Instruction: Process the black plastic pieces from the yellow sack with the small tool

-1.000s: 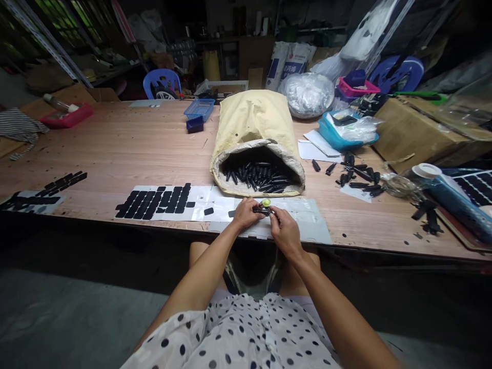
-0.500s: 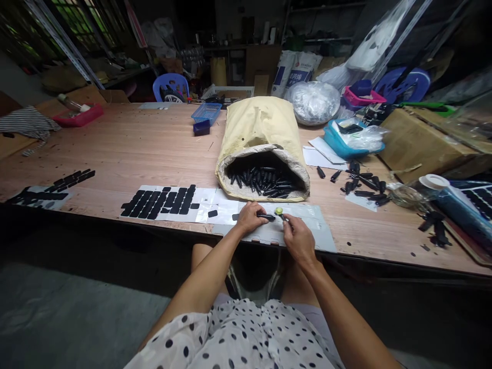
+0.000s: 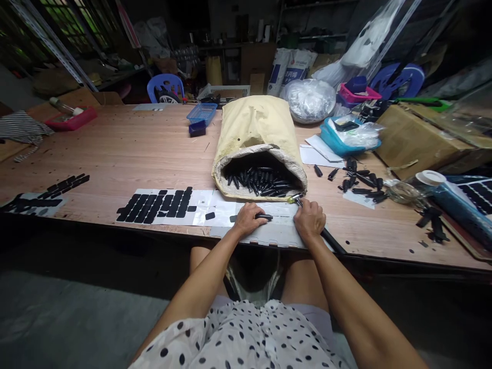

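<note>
My left hand [image 3: 248,219] is closed around one end of a small, elongated black plastic piece [image 3: 264,217], holding it down on the grey board [image 3: 269,237] at the table's front edge. My right hand [image 3: 309,220] grips a small hammer with a black handle [image 3: 332,241]. The hammer's head [image 3: 295,198], metal with a yellow-green face, is raised beside the sack's lower right corner. Just behind my hands lies a yellow sack [image 3: 255,120], its mouth towards me, holding many black pieces [image 3: 265,180].
Left of my hands, rows of flat black pads [image 3: 154,206] lie on white sheets. Loose black parts [image 3: 363,179] are scattered to the right, near a blue basket [image 3: 332,138] and a cardboard box [image 3: 426,138]. A blue tray [image 3: 202,114] stands further back.
My right hand has moved a little right, swinging the hammer head away from the black piece and up towards the sack. My left hand keeps its hold. The view has shifted slightly.
</note>
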`<state>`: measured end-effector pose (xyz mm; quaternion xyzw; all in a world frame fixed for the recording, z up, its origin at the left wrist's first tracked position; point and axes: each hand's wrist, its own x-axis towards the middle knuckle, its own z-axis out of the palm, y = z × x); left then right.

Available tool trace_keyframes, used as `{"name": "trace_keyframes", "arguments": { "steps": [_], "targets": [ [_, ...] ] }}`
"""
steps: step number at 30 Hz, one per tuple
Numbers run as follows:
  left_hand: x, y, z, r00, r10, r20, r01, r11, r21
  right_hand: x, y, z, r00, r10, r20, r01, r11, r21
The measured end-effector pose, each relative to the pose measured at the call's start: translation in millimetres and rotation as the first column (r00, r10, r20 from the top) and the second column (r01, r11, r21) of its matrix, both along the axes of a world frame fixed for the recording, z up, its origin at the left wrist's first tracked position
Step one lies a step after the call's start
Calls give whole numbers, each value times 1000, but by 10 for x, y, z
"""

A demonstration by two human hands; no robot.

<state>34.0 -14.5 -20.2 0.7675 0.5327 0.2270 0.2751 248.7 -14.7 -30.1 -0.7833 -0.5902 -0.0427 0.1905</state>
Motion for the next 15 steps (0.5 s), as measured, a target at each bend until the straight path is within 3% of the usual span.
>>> {"name": "trace_keyframes", "arguments": {
  "steps": [3, 5, 7, 9, 11, 13, 15],
  "targets": [
    [-11, -180, 34, 997, -71, -1, 71, 994, 80, -24, -9, -20, 998, 6, 60, -6, 1000, -1],
    [-27, -454, -22, 979, -205, -7, 204, 971, 122, -28, -9, -25, 996, 11, 88, -10, 1000, -6],
    [-56, -797, -171, 923, -384, -21, 384, 918, 95, -31, -7, -25, 994, 14, 106, -13, 1000, -7],
    [-92, -1107, -394, 859, -510, -31, 510, 860, -18, -41, -8, -21, 993, 13, 113, -12, 1000, -10],
    [-121, -1292, -635, 880, -472, -53, 452, 867, -208, -55, -10, -14, 994, 8, 113, -6, 1000, -15],
    [-127, -1320, -838, 944, -304, -129, 226, 879, -419, -69, -11, -4, 994, 3, 109, -1, 1000, -19],
    [-106, -1227, -969, 971, -142, -195, 12, 836, -549, -79, -10, 3, 994, 1, 105, 0, 1000, -18]
  ]
}}
